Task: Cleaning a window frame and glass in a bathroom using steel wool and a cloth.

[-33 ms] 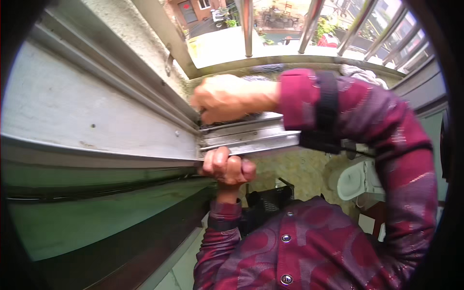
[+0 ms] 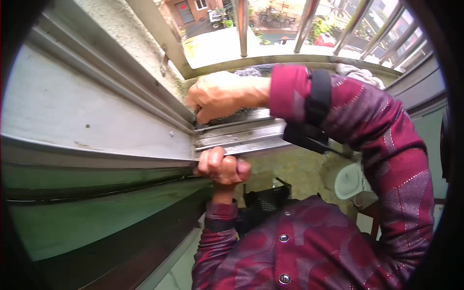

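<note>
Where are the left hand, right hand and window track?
left hand (image 2: pixel 222 166), head view, on the knuckles gripping the track's lower edge.
right hand (image 2: pixel 222 94), head view, on the back of the hand pressed into the track.
window track (image 2: pixel 246 135), head view, on the bare metal rail between the hands.

The right hand (image 2: pixel 223 95) curls down over the window track (image 2: pixel 241 135), hiding its fingertips and whatever they press. The left hand (image 2: pixel 222 166) grips the track's lower edge, palm hidden. The white toilet (image 2: pixel 350 181) is half covered by the sleeve (image 2: pixel 386 145).
</note>
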The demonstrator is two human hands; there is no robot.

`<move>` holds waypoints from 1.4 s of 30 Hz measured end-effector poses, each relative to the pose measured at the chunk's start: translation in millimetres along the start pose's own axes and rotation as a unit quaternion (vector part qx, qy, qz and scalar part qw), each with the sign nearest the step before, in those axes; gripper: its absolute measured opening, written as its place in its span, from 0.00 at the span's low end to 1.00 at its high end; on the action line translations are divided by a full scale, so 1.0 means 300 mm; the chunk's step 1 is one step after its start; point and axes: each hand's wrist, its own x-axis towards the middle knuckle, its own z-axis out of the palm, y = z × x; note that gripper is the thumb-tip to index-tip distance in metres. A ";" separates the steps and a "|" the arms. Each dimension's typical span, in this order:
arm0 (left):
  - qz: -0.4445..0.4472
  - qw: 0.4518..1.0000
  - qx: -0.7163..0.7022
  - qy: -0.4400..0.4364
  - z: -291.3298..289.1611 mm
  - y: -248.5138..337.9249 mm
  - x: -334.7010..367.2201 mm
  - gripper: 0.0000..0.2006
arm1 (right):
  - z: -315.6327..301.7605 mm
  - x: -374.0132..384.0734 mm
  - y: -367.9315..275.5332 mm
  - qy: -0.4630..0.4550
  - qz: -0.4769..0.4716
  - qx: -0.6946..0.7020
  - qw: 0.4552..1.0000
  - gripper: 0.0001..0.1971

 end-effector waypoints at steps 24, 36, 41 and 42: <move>0.010 0.999 0.032 0.016 0.003 -0.044 -0.025 0.10 | -0.248 -0.439 0.067 -0.291 0.224 -0.201 0.908 0.13; 0.024 0.999 0.037 0.021 0.018 -0.061 -0.053 0.11 | -0.114 -0.206 0.033 -0.164 -0.031 -0.212 0.963 0.12; 0.034 0.998 0.033 0.040 0.025 -0.036 -0.030 0.11 | -0.308 -0.611 0.054 -0.375 0.237 -0.376 0.814 0.10; 0.033 0.998 0.028 0.042 0.027 -0.027 -0.028 0.11 | -0.305 -0.610 0.044 -0.377 0.242 -0.376 0.811 0.10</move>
